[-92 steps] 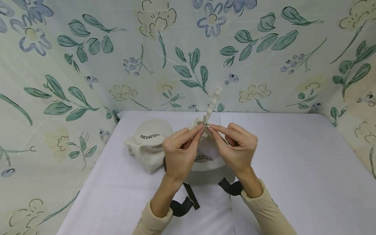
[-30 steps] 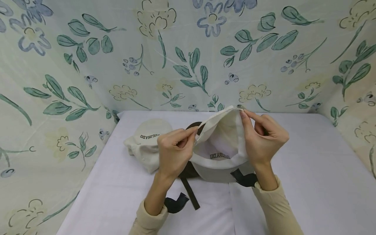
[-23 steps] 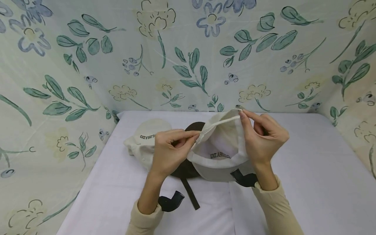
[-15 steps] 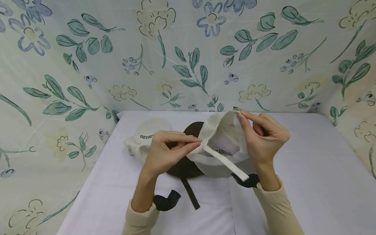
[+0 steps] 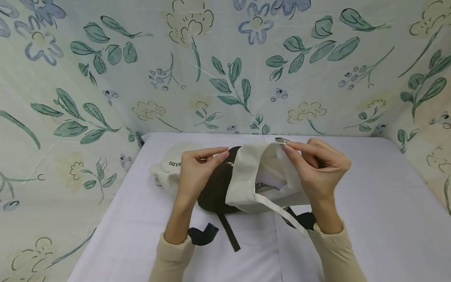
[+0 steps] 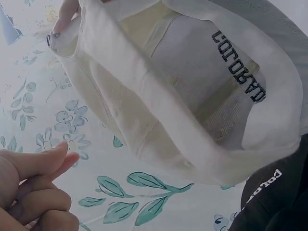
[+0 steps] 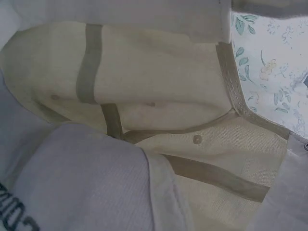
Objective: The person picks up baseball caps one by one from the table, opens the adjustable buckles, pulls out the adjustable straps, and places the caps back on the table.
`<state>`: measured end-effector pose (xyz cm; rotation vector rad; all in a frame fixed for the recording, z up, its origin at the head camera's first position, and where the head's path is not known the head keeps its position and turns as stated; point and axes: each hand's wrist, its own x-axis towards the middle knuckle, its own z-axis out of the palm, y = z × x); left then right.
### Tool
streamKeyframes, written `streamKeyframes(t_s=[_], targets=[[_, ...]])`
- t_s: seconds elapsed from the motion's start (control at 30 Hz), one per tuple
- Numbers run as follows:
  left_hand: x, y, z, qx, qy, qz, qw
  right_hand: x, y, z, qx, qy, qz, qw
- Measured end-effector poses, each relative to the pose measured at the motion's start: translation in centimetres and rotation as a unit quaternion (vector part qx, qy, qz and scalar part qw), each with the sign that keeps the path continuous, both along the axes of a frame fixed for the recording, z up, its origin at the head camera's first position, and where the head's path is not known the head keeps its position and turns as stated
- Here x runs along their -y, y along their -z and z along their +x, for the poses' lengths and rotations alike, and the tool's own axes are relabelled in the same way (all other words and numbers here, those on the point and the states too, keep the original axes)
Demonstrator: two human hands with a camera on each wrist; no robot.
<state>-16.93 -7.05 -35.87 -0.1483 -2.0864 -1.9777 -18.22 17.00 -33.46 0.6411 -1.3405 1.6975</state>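
My right hand (image 5: pixel 318 168) pinches the back edge of a cream baseball cap (image 5: pixel 243 176), beside a small metal buckle (image 5: pixel 281 140). The cap hangs tilted with its inside towards me and COLORADO lettering visible within. Its loose cream strap (image 5: pixel 282 211) dangles down in front of my right wrist. My left hand (image 5: pixel 197 168) is apart from the cap, to its left, with thumb and forefinger extended close together and nothing held. The left wrist view shows that hand (image 6: pixel 36 192) below the cap, its other fingers bent. The cap's inside panels (image 7: pixel 163 62) fill the right wrist view.
A dark brown cap (image 5: pixel 215 188) lies behind the held cap, its strap (image 5: pixel 229 233) trailing forward. Further left is another cream COLORADO cap (image 5: pixel 165 172), partly hidden by my left hand. A white cloth (image 5: pixel 366 203) covers the table, and a floral curtain (image 5: pixel 225 70) hangs behind.
The strap came out of the buckle and now hangs loose. My left hand let go of the cap's left side and drew away. The right hand kept its pinch as the cap dropped slightly.
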Motion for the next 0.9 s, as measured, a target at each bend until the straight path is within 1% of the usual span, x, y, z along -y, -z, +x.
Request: streamKeyframes(t_s=[0.07,0.2,0.47,0.73,0.9], targets=[[0.1,0.3,-0.3,0.012,0.007,0.006,0.9999,-0.1,-0.1,0.1,0.0,-0.015,-0.008,0.9999],[0.1,0.7,-0.7,0.022,0.02,0.017,0.9994,-0.2,-0.3,0.3,0.001,-0.028,-0.024,0.9993],[-0.2,1.6,-1.4,0.039,0.028,0.033,0.9983,-0.1,-0.9,1.1,-0.009,-0.028,-0.046,0.9985],[-0.7,2.1,-1.6,0.044,0.039,0.052,0.9969,0.1,-1.3,1.7,-0.024,-0.043,-0.064,0.9967],[-0.8,2.1,-1.7,0.053,0.052,0.079,0.9941,0.2,-1.4,1.7,-0.031,-0.052,-0.071,0.9956]])
